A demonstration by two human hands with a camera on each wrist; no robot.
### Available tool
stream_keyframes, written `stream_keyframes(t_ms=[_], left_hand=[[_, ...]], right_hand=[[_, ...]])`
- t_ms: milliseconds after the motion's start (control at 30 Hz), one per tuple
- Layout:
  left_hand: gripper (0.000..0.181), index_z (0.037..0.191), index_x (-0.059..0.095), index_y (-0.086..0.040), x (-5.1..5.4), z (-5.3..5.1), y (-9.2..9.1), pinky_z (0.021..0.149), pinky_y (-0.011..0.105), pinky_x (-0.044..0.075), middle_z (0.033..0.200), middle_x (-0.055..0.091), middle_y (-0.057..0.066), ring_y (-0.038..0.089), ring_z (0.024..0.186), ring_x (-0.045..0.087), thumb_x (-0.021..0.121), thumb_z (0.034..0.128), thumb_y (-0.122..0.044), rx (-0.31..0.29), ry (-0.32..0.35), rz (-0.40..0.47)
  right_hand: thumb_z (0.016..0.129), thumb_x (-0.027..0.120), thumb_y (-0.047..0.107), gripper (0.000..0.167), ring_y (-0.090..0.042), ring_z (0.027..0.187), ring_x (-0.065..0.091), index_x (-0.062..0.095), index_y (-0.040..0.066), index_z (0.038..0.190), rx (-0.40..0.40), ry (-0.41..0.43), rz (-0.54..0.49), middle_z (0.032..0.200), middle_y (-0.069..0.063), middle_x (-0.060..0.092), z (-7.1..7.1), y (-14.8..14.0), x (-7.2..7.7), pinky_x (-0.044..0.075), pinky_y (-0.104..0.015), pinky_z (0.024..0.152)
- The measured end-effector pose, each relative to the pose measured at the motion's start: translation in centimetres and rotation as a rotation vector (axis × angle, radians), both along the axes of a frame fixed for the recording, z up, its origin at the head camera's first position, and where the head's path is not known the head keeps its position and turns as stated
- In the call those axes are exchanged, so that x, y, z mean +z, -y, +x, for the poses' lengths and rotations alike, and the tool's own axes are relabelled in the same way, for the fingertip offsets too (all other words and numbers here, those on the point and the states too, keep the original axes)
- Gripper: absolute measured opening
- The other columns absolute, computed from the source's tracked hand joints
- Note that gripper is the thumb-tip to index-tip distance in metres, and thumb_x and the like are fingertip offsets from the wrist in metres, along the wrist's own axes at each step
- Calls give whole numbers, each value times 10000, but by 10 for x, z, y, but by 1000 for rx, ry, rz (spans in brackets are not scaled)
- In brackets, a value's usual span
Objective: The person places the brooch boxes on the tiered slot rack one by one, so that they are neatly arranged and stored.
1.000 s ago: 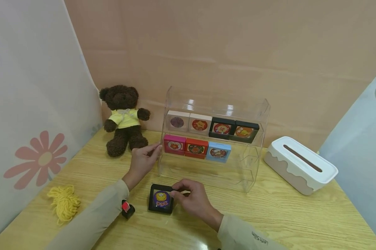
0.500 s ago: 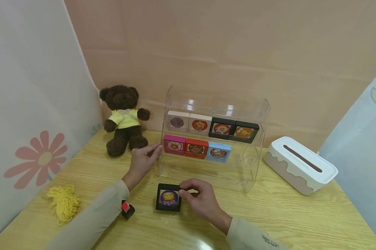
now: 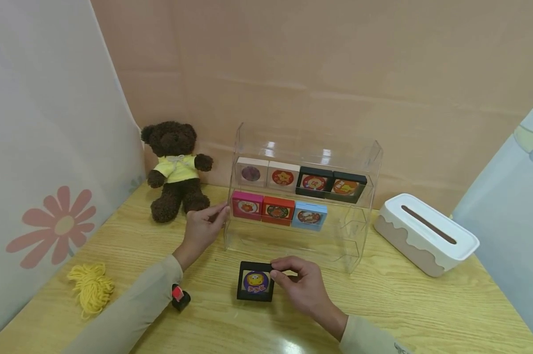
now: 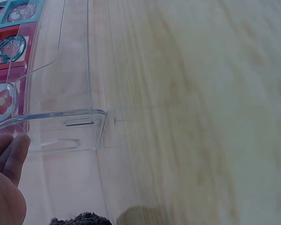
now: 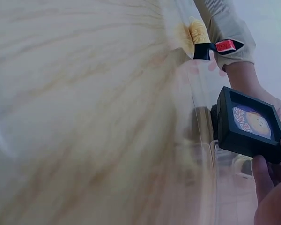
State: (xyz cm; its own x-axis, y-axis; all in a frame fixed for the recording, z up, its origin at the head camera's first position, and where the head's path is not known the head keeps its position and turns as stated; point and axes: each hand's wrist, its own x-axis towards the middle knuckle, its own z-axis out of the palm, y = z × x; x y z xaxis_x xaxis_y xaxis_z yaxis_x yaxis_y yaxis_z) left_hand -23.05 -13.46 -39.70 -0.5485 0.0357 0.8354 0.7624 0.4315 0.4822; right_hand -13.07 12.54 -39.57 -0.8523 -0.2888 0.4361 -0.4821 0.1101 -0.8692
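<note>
Between thumb and fingers, my right hand pinches the upper right corner of a square black display box. It has a clear window with a purple and yellow round badge inside, and is held up off the wood, face toward me. My left hand holds the left side edge of a clear acrylic display rack by its fingertips. On the rack's lower tier sit pink, red and light blue boxes. The tier above carries two white boxes and two black boxes.
A brown teddy bear in a yellow top sits left of the rack. At the right stands a white and beige tissue box. Yellow yarn lies by the left forearm on the wooden table. Printed cloth hangs on both sides.
My right hand has carried the black box to the right, and the box has tilted more upright. The left hand stays at the rack's edge.
</note>
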Motion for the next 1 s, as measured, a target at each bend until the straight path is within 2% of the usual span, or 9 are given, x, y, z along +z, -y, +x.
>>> stream_keyframes(t_ms=[233, 633, 1000], left_hand=[[169, 1031, 717, 46, 1, 3, 0, 460, 182, 514, 738, 705, 96, 107, 515, 646, 667, 873, 16, -11, 31, 17], [165, 1023, 714, 60, 1, 3, -1, 464, 185, 517, 752, 706, 109, 116, 527, 653, 666, 869, 27, -13, 20, 13], [160, 1017, 713, 67, 4, 4, -1, 471, 192, 523, 765, 706, 118, 137, 536, 660, 663, 871, 31, -27, 32, 31]], right_hand=[[848, 691, -17, 86, -176, 923, 651, 710, -1, 931, -6, -26, 9, 966, -139, 682, -1, -18, 6, 572, -334, 670], [834, 684, -67, 90, -123, 960, 635, 707, -36, 915, -78, -14, 2, 973, -185, 675, -3, -46, 15, 567, -311, 682], [795, 647, -183, 113, -146, 914, 655, 686, -98, 858, -98, -68, -118, 969, -142, 681, -8, -74, 25, 563, -273, 685]])
